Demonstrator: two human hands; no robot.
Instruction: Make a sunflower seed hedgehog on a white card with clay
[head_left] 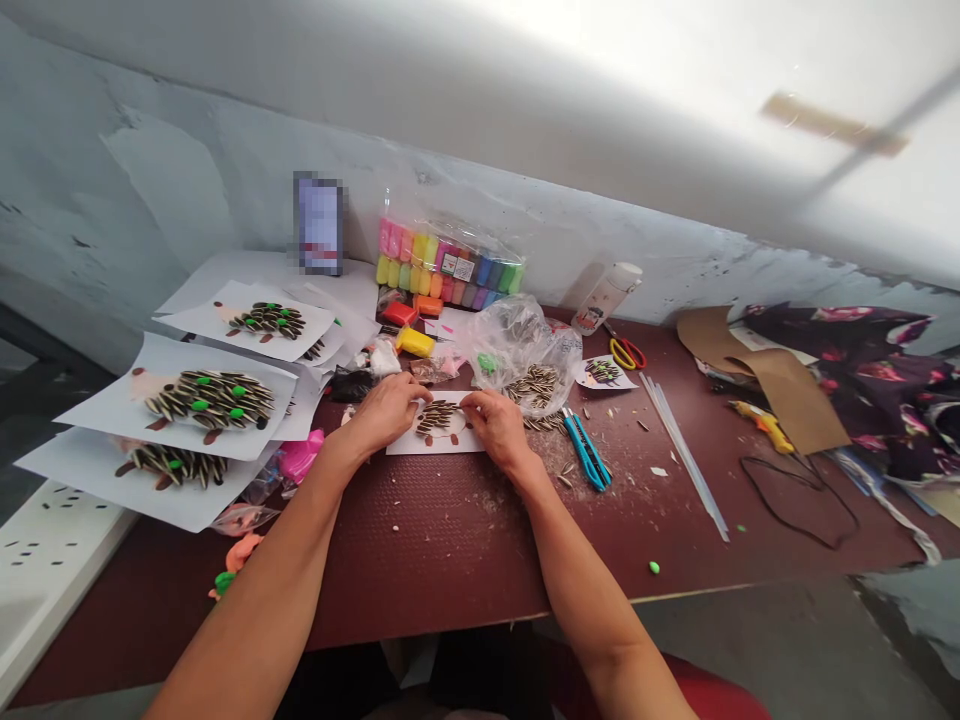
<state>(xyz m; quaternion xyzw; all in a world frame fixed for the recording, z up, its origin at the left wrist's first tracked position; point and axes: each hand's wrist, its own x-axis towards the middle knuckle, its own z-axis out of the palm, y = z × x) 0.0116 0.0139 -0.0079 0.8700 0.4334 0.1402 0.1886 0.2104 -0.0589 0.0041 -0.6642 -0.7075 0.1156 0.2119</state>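
Both hands are at a small white card (405,442) lying on the dark red table (450,550). On the card is a pale clay hedgehog shape with brown feet, partly covered with striped sunflower seeds (435,416). My left hand (386,408) rests at the card's upper left, its fingers drawn together near the seeds. My right hand (495,425) is at the card's right side, thumb and forefinger pinched together; whatever lies between the fingertips is too small to make out. Just right of my right hand is a plastic bag (525,345) with more seeds.
Finished hedgehog sheets (217,400) are stacked at the left. Clay packs (450,265) and a bottle (607,297) stand along the wall. To the right are a blue cutter (587,450), scissors (626,352), glue sticks (686,457), a glue gun (765,427) and patterned cloth (862,370).
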